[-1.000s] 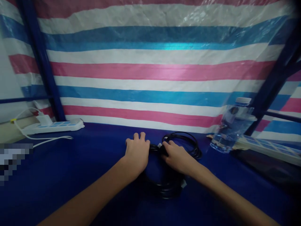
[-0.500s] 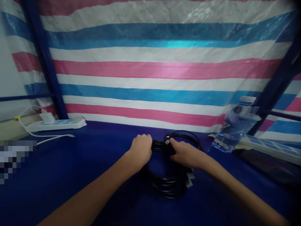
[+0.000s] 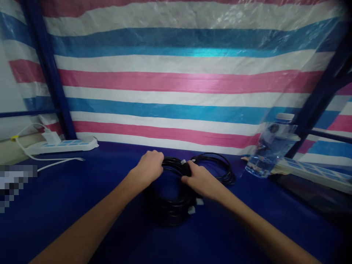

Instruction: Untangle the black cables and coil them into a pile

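Note:
A thick coil of black cable is in front of me over the blue tabletop. My left hand is closed around its left side, knuckles up. On the opposite side, my right hand grips the coil by a black wrap or connector; which of these it is I cannot tell. Small white pieces, perhaps labels or plug ends, show near the right fingers, and two pale tags hang at the coil's lower right. A second, thinner coil of black cable lies just behind and right of my right hand.
At the back left lies a white power strip with a charger plugged in and a white cord. A clear plastic bottle stands back right, beside another power strip and a dark flat object. Striped plastic sheeting hangs behind.
Both hands have moved left with the thick coil, drawing it away from the thinner coil, which stays at about the same spot. More of the thinner coil now shows.

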The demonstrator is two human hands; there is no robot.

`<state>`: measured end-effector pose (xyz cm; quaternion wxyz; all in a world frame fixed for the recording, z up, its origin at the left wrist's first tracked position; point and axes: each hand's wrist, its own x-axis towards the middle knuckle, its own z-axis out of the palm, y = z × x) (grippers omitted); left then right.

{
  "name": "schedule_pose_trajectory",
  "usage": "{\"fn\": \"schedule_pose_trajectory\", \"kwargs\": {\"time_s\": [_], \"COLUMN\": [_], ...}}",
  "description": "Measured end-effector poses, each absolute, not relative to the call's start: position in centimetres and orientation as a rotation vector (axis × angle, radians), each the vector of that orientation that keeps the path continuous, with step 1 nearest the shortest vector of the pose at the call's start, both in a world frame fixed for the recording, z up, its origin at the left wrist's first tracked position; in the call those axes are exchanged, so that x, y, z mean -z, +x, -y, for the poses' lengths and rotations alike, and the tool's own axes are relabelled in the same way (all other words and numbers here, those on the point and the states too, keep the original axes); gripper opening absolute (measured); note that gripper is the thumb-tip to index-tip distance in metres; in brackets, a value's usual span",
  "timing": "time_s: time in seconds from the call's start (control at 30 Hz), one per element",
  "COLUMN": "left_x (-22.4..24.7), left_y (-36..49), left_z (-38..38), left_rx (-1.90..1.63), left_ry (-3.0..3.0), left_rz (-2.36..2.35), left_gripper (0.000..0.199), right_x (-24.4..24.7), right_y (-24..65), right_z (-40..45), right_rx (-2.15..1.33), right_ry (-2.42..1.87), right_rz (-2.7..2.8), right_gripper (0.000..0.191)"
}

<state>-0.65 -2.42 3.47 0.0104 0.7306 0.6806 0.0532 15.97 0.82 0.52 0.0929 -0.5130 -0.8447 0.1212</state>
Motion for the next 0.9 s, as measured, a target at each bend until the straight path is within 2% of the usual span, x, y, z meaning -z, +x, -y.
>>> {"fn": "schedule_pose_trajectory", "kwargs": {"time_s": [0.2, 0.4, 0.53, 0.67, 0.8, 0.9], "left_x": [-2.3, -3.1, -3.4, -3.7, -4.2, -4.3], "left_y": [-1.9, -2.4, -1.9, -1.2, -0.5, -0.2], "left_z": [1.7, 1.6, 1.8, 2.5, 3.2, 3.5], "left_rx": [-0.097, -0.279, -0.419, -0.544, -0.746, -0.841], "left_ry": [2.213, 2.158, 2.199, 2.258, 2.370, 2.503], "left_rz": [-2.189, -2.208, -2.108, -2.012, -2.031, -2.068], "left_gripper": [0.027, 0.054, 0.046, 0.035, 0.029, 0.029], "right_x": [0.0, -0.7, -1.3, -2.7, -3.7, -3.1], "right_y": [15.4, 16.6, 16.8, 18.8, 22.8, 24.5], "right_z": [-1.0, -1.1, -0.8, -1.6, -3.5, -4.2], "right_rx": [-0.380, -0.402, -0.281, -0.128, -0.233, -0.458], "right_ry": [-1.545, -1.466, -1.500, -1.482, -1.419, -1.358], "right_rz": [2.487, 2.485, 2.430, 2.392, 2.605, 2.766], "right_gripper": [0.037, 0.050, 0.056, 0.048, 0.020, 0.027]}}
